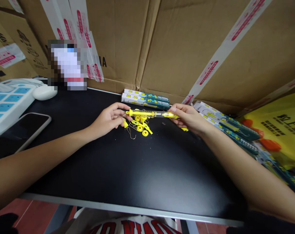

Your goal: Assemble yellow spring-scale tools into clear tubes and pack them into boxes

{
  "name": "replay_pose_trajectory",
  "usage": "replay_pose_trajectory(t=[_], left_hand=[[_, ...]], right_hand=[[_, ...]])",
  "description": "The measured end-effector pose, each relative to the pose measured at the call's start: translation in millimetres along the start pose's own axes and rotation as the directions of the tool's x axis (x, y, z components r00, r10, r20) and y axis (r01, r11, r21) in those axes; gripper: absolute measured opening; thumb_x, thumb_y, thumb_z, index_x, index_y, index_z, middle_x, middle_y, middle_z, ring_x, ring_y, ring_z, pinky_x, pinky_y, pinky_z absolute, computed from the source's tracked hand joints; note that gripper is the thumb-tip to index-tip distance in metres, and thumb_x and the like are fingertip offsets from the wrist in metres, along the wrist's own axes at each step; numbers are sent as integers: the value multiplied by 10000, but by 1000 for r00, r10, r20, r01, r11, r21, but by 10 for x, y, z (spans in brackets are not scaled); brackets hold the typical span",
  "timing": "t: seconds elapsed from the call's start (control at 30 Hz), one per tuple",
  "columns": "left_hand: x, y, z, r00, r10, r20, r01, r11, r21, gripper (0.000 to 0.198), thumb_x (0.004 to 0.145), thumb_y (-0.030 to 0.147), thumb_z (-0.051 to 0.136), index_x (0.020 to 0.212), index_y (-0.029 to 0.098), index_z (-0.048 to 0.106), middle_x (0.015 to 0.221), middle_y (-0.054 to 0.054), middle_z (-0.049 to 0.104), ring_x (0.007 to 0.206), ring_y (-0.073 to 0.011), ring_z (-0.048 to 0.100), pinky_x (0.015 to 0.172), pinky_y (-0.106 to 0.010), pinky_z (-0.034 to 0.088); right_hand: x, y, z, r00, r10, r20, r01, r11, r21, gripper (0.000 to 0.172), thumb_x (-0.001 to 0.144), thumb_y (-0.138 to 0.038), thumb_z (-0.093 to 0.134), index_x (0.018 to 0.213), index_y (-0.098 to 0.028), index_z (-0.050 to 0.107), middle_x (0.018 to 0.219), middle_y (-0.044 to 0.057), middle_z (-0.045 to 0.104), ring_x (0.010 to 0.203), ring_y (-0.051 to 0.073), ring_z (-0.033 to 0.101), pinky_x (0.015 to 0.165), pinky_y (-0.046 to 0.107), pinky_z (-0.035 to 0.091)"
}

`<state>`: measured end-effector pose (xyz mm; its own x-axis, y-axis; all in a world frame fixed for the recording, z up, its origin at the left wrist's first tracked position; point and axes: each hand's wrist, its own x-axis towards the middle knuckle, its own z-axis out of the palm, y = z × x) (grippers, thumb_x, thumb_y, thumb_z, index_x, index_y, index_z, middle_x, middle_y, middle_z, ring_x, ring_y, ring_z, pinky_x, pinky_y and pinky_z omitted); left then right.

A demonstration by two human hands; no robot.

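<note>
A clear tube with yellow ends (147, 113) is held level above the black table. My right hand (184, 116) has its fingers closed round the tube's right end. At the other end, my left hand (112, 117) pinches a thin metal hook that sticks out of the yellow cap. Below the tube lies a small pile of yellow plastic parts (139, 127), with rings and metal hooks among them. One wire hook (132, 134) lies at the pile's front left. A small spring (163, 123) rests on the table to the right of the pile.
Narrow printed boxes (145, 99) lie behind the pile, and more boxes (226, 123) at the right beside a yellow bag (279, 123). On the left are a phone (23, 130), a white power strip (9, 100) and a white mouse-like object (45, 92). Large cartons (176, 45) stand behind.
</note>
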<state>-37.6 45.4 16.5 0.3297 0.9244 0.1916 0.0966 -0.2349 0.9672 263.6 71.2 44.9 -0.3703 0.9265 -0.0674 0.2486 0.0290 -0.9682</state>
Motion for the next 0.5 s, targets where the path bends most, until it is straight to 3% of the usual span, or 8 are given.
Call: replay_pose_trajectory(t=[0.3, 0.5], left_hand=[[-41, -46, 4, 996, 90, -23, -82, 969, 233, 246, 897, 248, 546, 1129, 168, 530, 939, -76, 755, 911, -181, 713, 732, -266, 543], [-94, 9, 14, 976, 216, 11, -195, 857, 476, 246, 919, 236, 530, 1156, 172, 554, 923, -31, 770, 892, -152, 716, 837, -269, 514]], right_hand=[[-2, 2, -9, 1000, -1, -13, 1, 1000, 27, 403, 774, -537, 696, 732, -184, 506, 480, -66, 466, 365, 15, 303, 320, 136, 185], [0, 9, -1, 1000, -4, 0, 4, 999, 52, 406, 771, -538, 697, 708, -182, 513, 465, -65, 458, 362, 18, 294, 312, 135, 183]])
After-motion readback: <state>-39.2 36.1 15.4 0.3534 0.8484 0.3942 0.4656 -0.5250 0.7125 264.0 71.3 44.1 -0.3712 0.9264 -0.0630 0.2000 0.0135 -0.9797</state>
